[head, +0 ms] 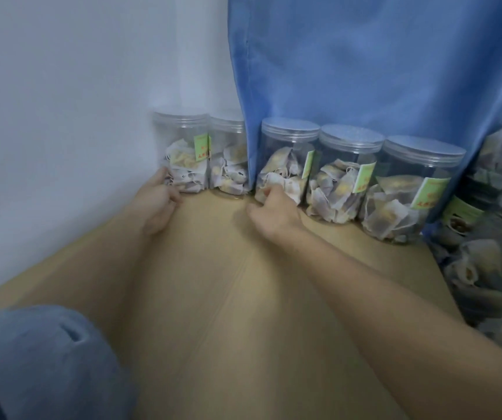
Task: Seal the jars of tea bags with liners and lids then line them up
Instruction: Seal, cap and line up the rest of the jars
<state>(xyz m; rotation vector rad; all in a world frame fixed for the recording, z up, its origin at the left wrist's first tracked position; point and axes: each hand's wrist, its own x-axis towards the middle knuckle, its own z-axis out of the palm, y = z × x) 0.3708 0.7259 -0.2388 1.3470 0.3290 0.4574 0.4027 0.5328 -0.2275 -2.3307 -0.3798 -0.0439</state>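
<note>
Several clear lidded jars of tea bags stand in a row along the back of the wooden table (213,283). My left hand (158,204) touches the base of the leftmost jar (184,153) with its fingertips, fingers loosely curled. The second jar (228,156) stands right beside it, partly behind the curtain edge. My right hand (271,210) rests its curled fingers against the lower front of the third jar (286,159). Two more jars (345,174) (410,195) follow to the right, touching each other.
A blue curtain (365,62) hangs behind the jars and a white wall (61,86) is at the left. A large clear bag of loose tea bags (492,237) fills the right edge. A blue sleeve (40,359) lies at the bottom left.
</note>
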